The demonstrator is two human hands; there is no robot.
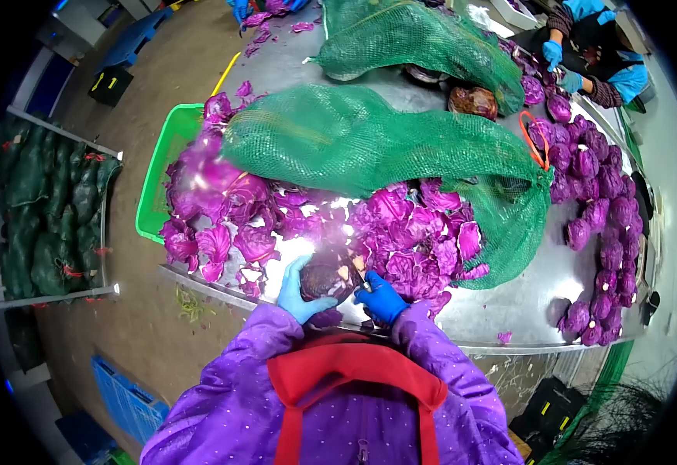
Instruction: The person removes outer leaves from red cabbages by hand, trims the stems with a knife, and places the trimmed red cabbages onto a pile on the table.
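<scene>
A dark red cabbage [323,280] rests at the near edge of the metal table. My left hand [298,291], in a light blue glove, is curled around its left side. In a darker blue glove, my right hand [383,298] is closed on a small knife [360,273], whose blade is against or very close to the cabbage's right side, by a pale cut stem. Loose purple cabbage leaves [408,236] are heaped just beyond and to the right of my hands. Glare partly washes out the area above the cabbage.
Green mesh sacks [315,139] lie across the metal table [501,310]. A green crate [152,194] full of leaves stands left. Trimmed cabbages [609,186] line the right side, where a gloved co-worker [586,54] works. More filled sacks [44,209] are on a rack at far left.
</scene>
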